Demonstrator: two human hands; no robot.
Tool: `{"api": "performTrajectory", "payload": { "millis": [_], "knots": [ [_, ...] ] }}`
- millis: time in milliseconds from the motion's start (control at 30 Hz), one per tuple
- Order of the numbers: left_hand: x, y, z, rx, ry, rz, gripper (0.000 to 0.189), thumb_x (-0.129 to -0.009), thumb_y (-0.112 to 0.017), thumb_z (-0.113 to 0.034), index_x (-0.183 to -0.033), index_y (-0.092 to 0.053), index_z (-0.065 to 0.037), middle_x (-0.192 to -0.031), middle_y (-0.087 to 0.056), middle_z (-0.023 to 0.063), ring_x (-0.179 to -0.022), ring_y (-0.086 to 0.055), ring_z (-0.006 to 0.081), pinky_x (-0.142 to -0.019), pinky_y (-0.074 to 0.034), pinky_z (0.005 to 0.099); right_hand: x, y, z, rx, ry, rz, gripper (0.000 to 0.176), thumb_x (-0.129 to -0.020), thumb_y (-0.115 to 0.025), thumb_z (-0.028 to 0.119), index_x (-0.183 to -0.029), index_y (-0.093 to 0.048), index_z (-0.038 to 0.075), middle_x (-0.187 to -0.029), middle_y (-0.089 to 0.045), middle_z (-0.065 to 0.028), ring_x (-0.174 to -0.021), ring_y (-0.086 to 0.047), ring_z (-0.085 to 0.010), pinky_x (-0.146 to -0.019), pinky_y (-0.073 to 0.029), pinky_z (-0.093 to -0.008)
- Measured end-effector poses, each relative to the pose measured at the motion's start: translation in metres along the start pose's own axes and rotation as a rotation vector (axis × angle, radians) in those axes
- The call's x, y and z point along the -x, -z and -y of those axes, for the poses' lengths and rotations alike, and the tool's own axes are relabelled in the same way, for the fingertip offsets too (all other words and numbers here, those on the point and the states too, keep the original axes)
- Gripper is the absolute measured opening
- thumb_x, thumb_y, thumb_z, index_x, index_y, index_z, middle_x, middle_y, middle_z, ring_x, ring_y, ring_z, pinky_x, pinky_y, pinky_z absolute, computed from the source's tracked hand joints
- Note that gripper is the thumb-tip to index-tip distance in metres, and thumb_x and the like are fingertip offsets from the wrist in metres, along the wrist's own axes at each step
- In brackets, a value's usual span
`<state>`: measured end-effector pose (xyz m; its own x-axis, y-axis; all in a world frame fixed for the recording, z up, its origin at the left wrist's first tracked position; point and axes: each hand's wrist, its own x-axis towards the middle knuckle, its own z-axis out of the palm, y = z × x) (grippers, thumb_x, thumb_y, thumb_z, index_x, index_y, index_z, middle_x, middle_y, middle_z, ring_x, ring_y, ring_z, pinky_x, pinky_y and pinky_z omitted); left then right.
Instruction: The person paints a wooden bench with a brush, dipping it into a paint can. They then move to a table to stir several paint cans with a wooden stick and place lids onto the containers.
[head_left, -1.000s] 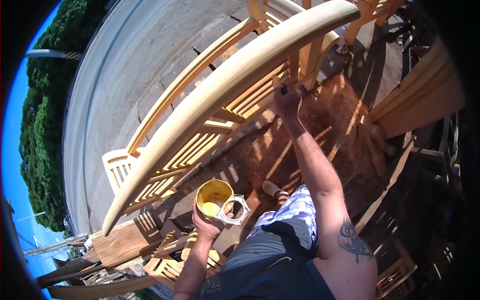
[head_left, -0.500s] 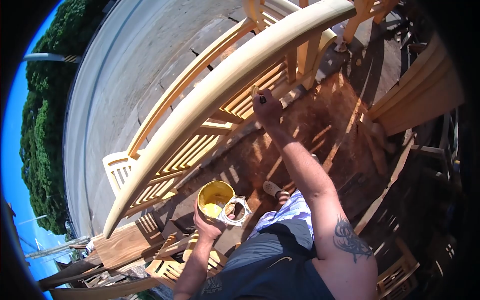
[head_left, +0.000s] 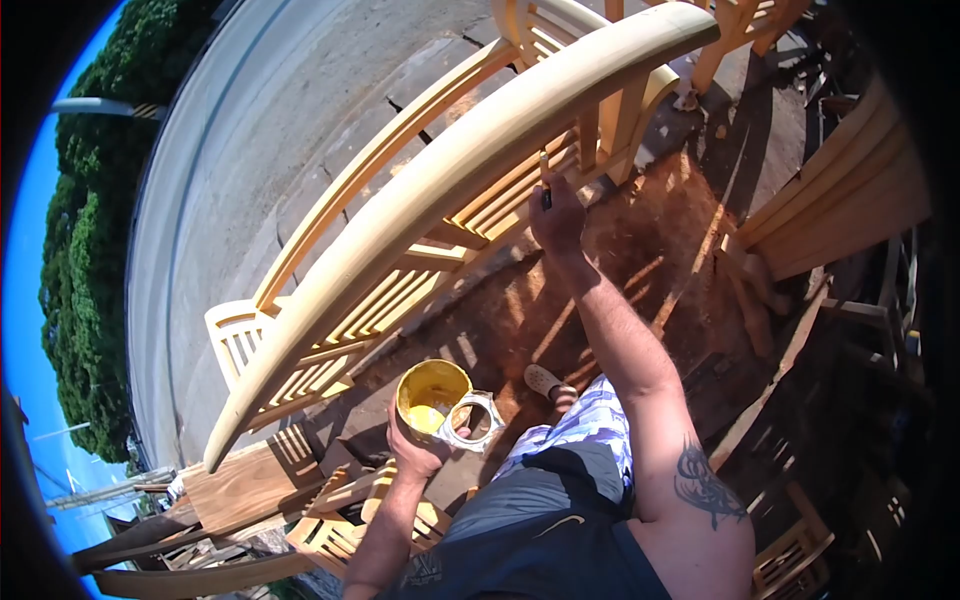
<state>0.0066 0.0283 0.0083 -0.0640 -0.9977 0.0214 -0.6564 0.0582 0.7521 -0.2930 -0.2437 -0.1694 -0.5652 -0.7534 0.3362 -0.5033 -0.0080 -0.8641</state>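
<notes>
Swung right hand (head_left: 558, 218), clamped on brush (head_left: 545, 186), back toward 3 o'clock along bench slats (head_left: 497, 200); kept left hand (head_left: 415, 447) wrapped around paint can (head_left: 430, 388). Just another stroke, probably.

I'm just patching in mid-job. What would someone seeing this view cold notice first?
The long curved top rail of a pale wooden bench sweeps diagonally across the middle of the view in bright sun. Just under it, upper centre, the right hand holds a brush against the bench's slats. Lower down, the left hand grips an open yellow can, coated yellow inside.
</notes>
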Motion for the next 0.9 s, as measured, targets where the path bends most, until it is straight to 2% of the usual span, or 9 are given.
{"api": "performTrajectory", "payload": {
  "millis": [167,300,333,367,467,567,700,800,900],
  "knots": [
    [-0.004,-0.005,-0.003,-0.016,0.006,0.006,0.114,-0.06,-0.107,-0.034,-0.151,-0.046,0.0,-0.131,-0.069,0.0182,-0.117,-0.071,0.0294,-0.102,-0.057,0.0416,0.028,-0.013,0.026,-0.076,0.046,0.553,0.026,-0.092,-0.073,0.026,-0.109,-0.074,0.007,-0.094,-0.074,-0.0195,-0.086,-0.074,-0.037,-0.077,-0.058,-0.0448],
    [-0.003,-0.001,-0.006,-0.01,0.001,-0.01,0.115,-0.06,-0.107,-0.035,-0.151,-0.046,0.0,-0.131,-0.069,0.0182,-0.116,-0.071,0.0295,-0.101,-0.057,0.0416,-0.012,-0.011,0.004,-0.347,-0.438,0.513,0.029,-0.093,-0.071,0.028,-0.107,-0.076,0.003,-0.081,-0.074,-0.0082,-0.077,-0.071,-0.0133,-0.074,-0.057,-0.0323],
    [-0.002,0.0,-0.005,-0.009,-0.002,-0.016,0.115,-0.06,-0.107,-0.035,-0.151,-0.046,0.0,-0.131,-0.07,0.0183,-0.116,-0.071,0.0296,-0.101,-0.058,0.0416,-0.028,-0.004,-0.003,-0.34,-0.5,0.386,0.027,-0.093,-0.071,0.028,-0.105,-0.076,0.004,-0.09,-0.077,-0.015,-0.085,-0.075,-0.0264,-0.079,-0.059,-0.0396],
    [-0.001,0.002,-0.003,-0.008,-0.005,-0.023,0.115,-0.06,-0.107,-0.035,-0.151,-0.046,0.0,-0.131,-0.07,0.0184,-0.116,-0.071,0.0296,-0.101,-0.058,0.0417,-0.039,-0.01,-0.025,-0.329,-0.607,0.258,0.028,-0.092,-0.071,0.029,-0.106,-0.076,0.005,-0.09,-0.078,-0.0141,-0.084,-0.075,-0.026,-0.079,-0.059,-0.0402],
    [0.003,0.002,0.001,0.019,0.022,-0.024,0.116,-0.06,-0.107,-0.035,-0.151,-0.045,0.0,-0.13,-0.07,0.0187,-0.116,-0.071,0.0296,-0.101,-0.058,0.0419,-0.054,0.011,-0.013,-0.031,-0.361,-0.087,0.025,-0.092,-0.072,0.026,-0.102,-0.073,0.004,-0.094,-0.076,-0.0188,-0.089,-0.074,-0.0387,-0.079,-0.059,-0.0467],
    [0.003,-0.001,-0.001,0.036,0.038,-0.006,0.116,-0.06,-0.107,-0.034,-0.152,-0.044,0.001,-0.13,-0.07,0.0188,-0.117,-0.071,0.0296,-0.102,-0.058,0.0419,-0.04,0.009,0.005,-0.003,-0.074,-0.134,0.023,-0.093,-0.071,0.024,-0.107,-0.07,0.005,-0.097,-0.075,-0.0196,-0.091,-0.072,-0.0426,-0.079,-0.058,-0.051],
    [-0.002,-0.004,-0.008,0.008,0.027,0.006,0.116,-0.06,-0.107,-0.032,-0.152,-0.044,0.001,-0.131,-0.069,0.0187,-0.118,-0.071,0.0294,-0.102,-0.057,0.0416,0.015,-0.019,0.024,0.074,0.006,0.406,0.023,-0.093,-0.07,0.024,-0.112,-0.072,0.011,-0.093,-0.075,-0.0189,-0.089,-0.074,-0.0392,-0.08,-0.059,-0.0491],
    [0.0,-0.004,-0.003,0.02,0.031,-0.001,0.117,-0.06,-0.107,-0.032,-0.152,-0.044,0.001,-0.132,-0.068,0.0186,-0.118,-0.07,0.0295,-0.102,-0.057,0.0412,0.021,-0.013,0.034,-0.266,-0.132,0.659,0.026,-0.092,-0.071,0.027,-0.11,-0.074,0.008,-0.093,-0.077,-0.019,-0.092,-0.075,-0.0371,-0.082,-0.059,-0.0468],
    [0.005,-0.001,0.011,-0.002,-0.007,-0.02,0.119,-0.059,-0.107,-0.035,-0.152,-0.043,0.003,-0.131,-0.069,0.019,-0.115,-0.071,0.0296,-0.102,-0.057,0.0413,-0.012,-0.005,0.01,-0.235,-0.301,0.431,0.024,-0.092,-0.073,0.027,-0.108,-0.076,0.009,-0.091,-0.077,-0.0192,-0.087,-0.076,-0.0356,-0.081,-0.06,-0.0438]
  ]
}}
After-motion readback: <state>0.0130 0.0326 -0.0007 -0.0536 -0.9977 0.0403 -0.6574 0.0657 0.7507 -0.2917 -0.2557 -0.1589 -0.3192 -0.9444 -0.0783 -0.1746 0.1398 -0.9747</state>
